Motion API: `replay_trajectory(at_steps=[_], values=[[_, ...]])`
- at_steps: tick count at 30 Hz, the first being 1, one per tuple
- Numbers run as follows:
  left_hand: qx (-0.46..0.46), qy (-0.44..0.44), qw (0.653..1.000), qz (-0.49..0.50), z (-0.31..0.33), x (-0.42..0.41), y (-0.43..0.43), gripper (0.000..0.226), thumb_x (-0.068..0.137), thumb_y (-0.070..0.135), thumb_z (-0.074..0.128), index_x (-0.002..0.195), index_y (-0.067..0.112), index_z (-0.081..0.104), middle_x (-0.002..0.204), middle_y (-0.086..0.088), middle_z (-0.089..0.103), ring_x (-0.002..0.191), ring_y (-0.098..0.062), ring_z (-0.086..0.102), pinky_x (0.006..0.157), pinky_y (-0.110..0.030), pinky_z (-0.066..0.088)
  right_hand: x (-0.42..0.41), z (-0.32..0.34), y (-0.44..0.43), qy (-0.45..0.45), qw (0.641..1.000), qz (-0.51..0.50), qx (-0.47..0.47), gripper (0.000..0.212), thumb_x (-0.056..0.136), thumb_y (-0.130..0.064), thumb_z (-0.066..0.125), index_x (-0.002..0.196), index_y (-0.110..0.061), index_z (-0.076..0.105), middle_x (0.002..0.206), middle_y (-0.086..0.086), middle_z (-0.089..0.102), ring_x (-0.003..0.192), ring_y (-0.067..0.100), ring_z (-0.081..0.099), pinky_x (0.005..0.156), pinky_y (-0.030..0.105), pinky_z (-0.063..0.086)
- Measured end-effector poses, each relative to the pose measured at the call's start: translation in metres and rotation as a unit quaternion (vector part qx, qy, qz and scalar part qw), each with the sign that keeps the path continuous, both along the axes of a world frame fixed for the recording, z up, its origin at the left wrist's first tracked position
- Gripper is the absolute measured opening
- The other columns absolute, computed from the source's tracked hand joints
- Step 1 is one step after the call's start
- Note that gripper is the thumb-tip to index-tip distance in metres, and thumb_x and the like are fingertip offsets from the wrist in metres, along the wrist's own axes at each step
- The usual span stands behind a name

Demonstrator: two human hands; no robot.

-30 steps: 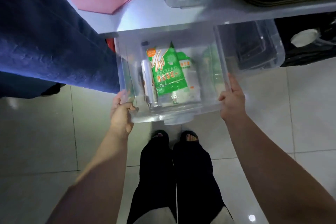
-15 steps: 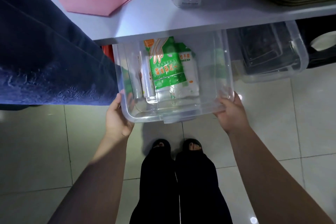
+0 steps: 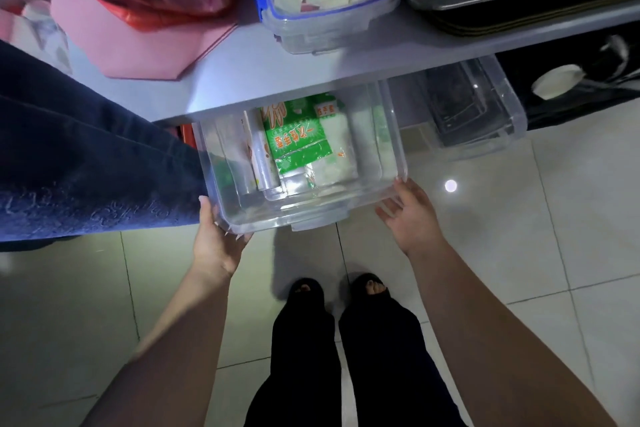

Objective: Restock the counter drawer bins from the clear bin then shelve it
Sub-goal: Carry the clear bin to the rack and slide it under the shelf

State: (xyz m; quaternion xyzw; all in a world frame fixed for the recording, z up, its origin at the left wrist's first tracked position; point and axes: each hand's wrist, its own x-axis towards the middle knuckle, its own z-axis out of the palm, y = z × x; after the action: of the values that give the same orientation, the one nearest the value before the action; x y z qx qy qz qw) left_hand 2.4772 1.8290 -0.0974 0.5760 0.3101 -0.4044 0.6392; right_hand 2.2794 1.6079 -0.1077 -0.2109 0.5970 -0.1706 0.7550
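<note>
- As I stand over the floor [image 3: 519, 253] facing the shelf [image 3: 311, 80], the bin [image 3: 304, 215] sits straight ahead of me, its far half tucked under the shelf and its near end sticking out over the tiles.
- My left hand [image 3: 218, 239] wraps the bin's near-left corner, fingers curled round the rim and wall.
- My right hand [image 3: 412, 215] is open, fingers spread; its fingertips are at the near-right corner, but it grips nothing.
- The bin's long axis runs away from me, into the shelf, so I judge the next move to be a straight push forward.
- The left hand is the one in firm contact; the right can only nudge.
- Inside, a green packet [image 3: 298, 142] and rolls lie lengthwise along that same axis.
- Another clear tub [image 3: 502, 135] stands just right of the bin, so a skewed push could bump it.
</note>
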Motion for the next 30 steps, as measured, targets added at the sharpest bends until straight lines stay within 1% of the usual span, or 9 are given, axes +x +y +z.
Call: replay_trajectory(at_steps=[5,8,11,14,18,20,22,26,30], values=[[0.231,-0.160,0.960,0.009,0.044,-0.040,-0.004,0.019,0.089,0.035,0.063,0.104,0.025,0.055,0.106,0.002,0.058,0.095,-0.011,0.055,0.094,-0.039,0.047,-0.040,0.005,-0.027,-0.041,0.994,-0.082,0.057,0.020,0.095,-0.027,0.054,0.114,-0.022,0.056,0.124,0.007,0.058,0.116,0.028,0.054,0.084,0.039,0.049],[0.260,-0.295,0.919,-0.039,0.078,-0.060,-0.035,0.022,0.090,0.018,0.064,0.110,0.022,0.057,0.113,0.000,0.061,0.105,-0.013,0.058,0.104,-0.037,0.043,-0.074,0.006,-0.050,-0.067,0.986,-0.132,0.079,0.029,0.093,-0.037,0.052,0.116,-0.019,0.056,0.126,0.008,0.059,0.116,0.028,0.055,0.083,0.045,0.049],[0.217,-0.369,0.896,-0.114,0.111,-0.084,-0.099,0.025,0.089,0.009,0.063,0.112,0.019,0.058,0.122,-0.005,0.061,0.119,-0.020,0.056,0.105,-0.034,0.043,-0.106,0.003,-0.078,-0.092,0.973,-0.178,0.112,0.041,0.092,-0.044,0.050,0.123,-0.017,0.054,0.124,0.009,0.058,0.114,0.031,0.055,0.080,0.048,0.050],[0.106,-0.317,0.928,-0.165,0.131,-0.115,-0.186,0.029,0.087,0.001,0.063,0.110,0.017,0.060,0.119,-0.007,0.061,0.118,-0.028,0.057,0.098,-0.037,0.048,-0.129,-0.008,-0.102,-0.119,0.967,-0.182,0.136,0.035,0.093,-0.044,0.048,0.115,-0.018,0.054,0.117,0.008,0.059,0.110,0.031,0.057,0.078,0.047,0.050],[-0.035,-0.134,0.952,-0.274,0.128,-0.161,-0.296,0.063,0.073,0.013,0.067,0.132,0.016,0.045,0.107,-0.004,0.064,0.103,-0.024,0.064,0.091,-0.041,0.053,-0.135,-0.036,-0.130,-0.176,0.952,-0.166,0.188,0.017,0.096,-0.033,0.049,0.092,-0.017,0.055,0.099,0.008,0.058,0.088,0.027,0.061,0.069,0.044,0.053],[-0.050,-0.081,0.950,-0.296,0.116,-0.172,-0.330,0.082,0.073,0.016,0.074,0.143,0.017,0.031,0.106,0.001,0.065,0.100,-0.025,0.065,0.092,-0.043,0.051,-0.128,-0.052,-0.138,-0.186,0.942,-0.184,0.212,0.014,0.092,-0.025,0.055,0.100,-0.013,0.056,0.114,0.013,0.055,0.101,0.032,0.058,0.068,0.049,0.054],[-0.046,-0.075,0.945,-0.314,0.097,-0.177,-0.356,0.091,0.076,0.020,0.076,0.149,0.018,0.022,0.112,-0.001,0.065,0.093,-0.026,0.068,0.091,-0.047,0.052,-0.124,-0.072,-0.147,-0.208,0.924,-0.213,0.241,0.029,0.088,-0.021,0.060,0.114,-0.011,0.053,0.125,0.017,0.050,0.108,0.038,0.055,0.070,0.054,0.054],[0.005,-0.103,0.935,-0.340,0.066,-0.179,-0.381,0.077,0.078,0.013,0.073,0.142,0.001,0.032,0.113,-0.014,0.053,0.087,-0.029,0.065,0.066,-0.040,0.057,-0.118,-0.114,-0.166,-0.254,0.891,-0.269,0.263,0.030,0.086,-0.022,0.060,0.114,-0.014,0.051,0.129,0.019,0.040,0.116,0.047,0.047,0.077,0.064,0.049],[0.018,-0.108,0.935,-0.338,0.048,-0.169,-0.368,0.058,0.075,0.012,0.058,0.131,0.013,0.044,0.105,-0.009,0.064,0.098,-0.028,0.064,0.097,-0.059,0.044,-0.107,-0.158,-0.180,-0.266,0.858,-0.317,0.306,0.050,0.087,-0.024,0.058,0.134,-0.015,0.042,0.128,0.016,0.037,0.127,0.049,0.037,0.089,0.070,0.040]])
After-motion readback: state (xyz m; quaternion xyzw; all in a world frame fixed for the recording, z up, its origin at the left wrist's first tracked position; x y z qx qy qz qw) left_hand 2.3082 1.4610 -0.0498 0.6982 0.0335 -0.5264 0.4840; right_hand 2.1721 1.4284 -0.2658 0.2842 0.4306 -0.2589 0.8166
